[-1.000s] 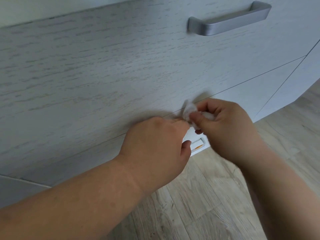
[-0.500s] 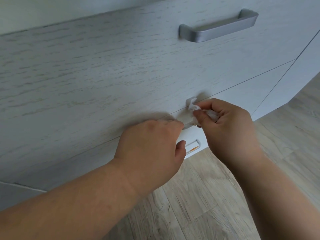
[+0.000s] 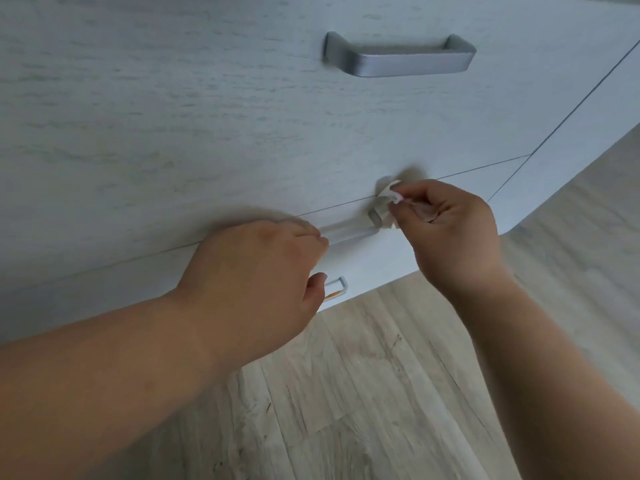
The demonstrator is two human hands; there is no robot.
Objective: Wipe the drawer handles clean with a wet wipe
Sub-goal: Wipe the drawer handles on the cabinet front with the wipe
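Our right hand [image 3: 450, 230] pinches the wipe [image 3: 389, 202] at the handle's [image 3: 349, 232] right end — the bar runs leftward toward our left hand [image 3: 256, 275], whose curled fingers grip its other end.

Home interior, pale woodgrain drawers [image 3: 207, 116], metal handle [image 3: 401, 60], plank floor [image 3: 381, 393]

In front of you stands a pale grey cabinet front with wood grain [image 3: 173, 116], split by thin dark seams. Below it you see a light wooden plank floor [image 3: 363, 393], softly lit.
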